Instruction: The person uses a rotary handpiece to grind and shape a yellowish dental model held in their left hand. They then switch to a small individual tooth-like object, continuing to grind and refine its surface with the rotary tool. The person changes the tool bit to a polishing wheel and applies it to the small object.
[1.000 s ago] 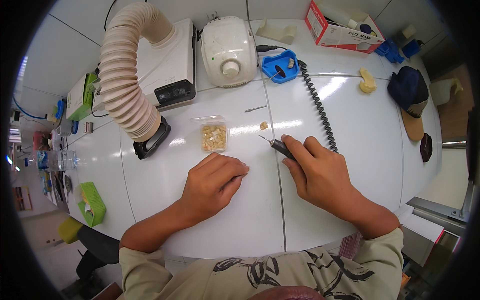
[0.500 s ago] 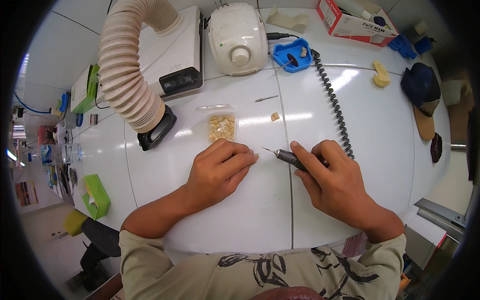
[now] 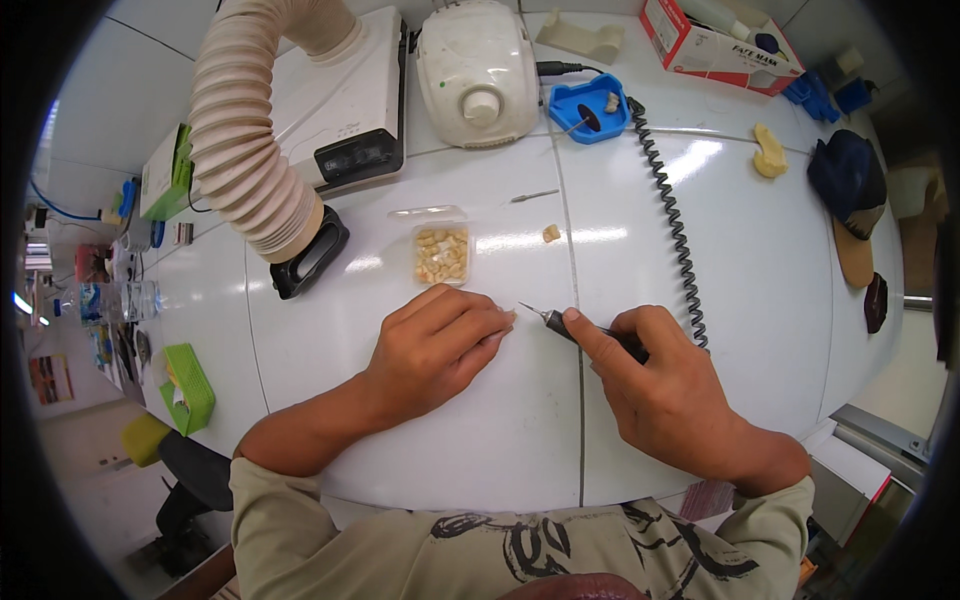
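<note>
My left hand (image 3: 435, 350) is closed, pinching a small pale piece that looks like a tooth (image 3: 511, 317); the fingers cover most of it. Across from it, my right hand (image 3: 665, 385) grips a dark rotary handpiece (image 3: 552, 320), index finger stretched along its top. The handpiece's thin metal bur (image 3: 530, 307) points left at the pinched piece, with a small gap between them. Just beyond my left hand stands a clear plastic box (image 3: 443, 256) of several cream-coloured teeth, its lid folded back. A small yellowish tooth piece (image 3: 551, 233) lies to the right of the box.
A ribbed suction hose (image 3: 240, 140) with a black nozzle hangs at the left. Behind are a white control unit (image 3: 478, 80), a blue tray (image 3: 588, 112) and a loose bur (image 3: 534, 196). A coiled cable (image 3: 672, 210) runs along the right, near a cap (image 3: 848, 185). A green basket (image 3: 190, 390) stands left.
My right hand has shifted slightly left and nearer, bringing the bur's tip a little lower and closer to the pinched piece. My left hand has hardly moved.
</note>
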A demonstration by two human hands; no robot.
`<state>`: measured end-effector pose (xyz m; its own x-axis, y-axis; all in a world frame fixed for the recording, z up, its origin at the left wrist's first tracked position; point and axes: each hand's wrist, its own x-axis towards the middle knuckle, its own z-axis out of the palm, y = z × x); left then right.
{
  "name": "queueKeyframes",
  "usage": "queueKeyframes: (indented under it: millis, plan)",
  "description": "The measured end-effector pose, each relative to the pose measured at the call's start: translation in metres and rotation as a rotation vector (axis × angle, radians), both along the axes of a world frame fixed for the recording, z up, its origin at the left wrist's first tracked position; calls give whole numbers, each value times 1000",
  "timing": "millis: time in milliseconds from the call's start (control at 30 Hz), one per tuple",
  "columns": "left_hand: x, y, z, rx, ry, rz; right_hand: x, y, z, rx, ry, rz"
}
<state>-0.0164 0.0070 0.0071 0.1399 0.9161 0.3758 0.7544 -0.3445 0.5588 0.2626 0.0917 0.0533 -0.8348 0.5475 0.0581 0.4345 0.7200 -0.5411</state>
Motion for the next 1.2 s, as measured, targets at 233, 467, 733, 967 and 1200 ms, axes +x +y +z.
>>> queueKeyframes:
  millis: [233, 467, 733, 967, 1200]
  plan:
    - [0, 0, 2, -28, 16, -10, 0, -1, -7, 47, -25, 78]
    - [0, 2, 4, -25, 19, -27, -1, -2, -7, 68, -28, 96]
    - [1, 2, 4, -32, 23, -28, 0, -1, -9, 80, -31, 111]
    - [2, 2, 4, -27, 31, -29, -1, -1, -10, 85, -17, 104]
    - [3, 3, 2, -13, 16, -23, -1, -1, -10, 82, -11, 97]
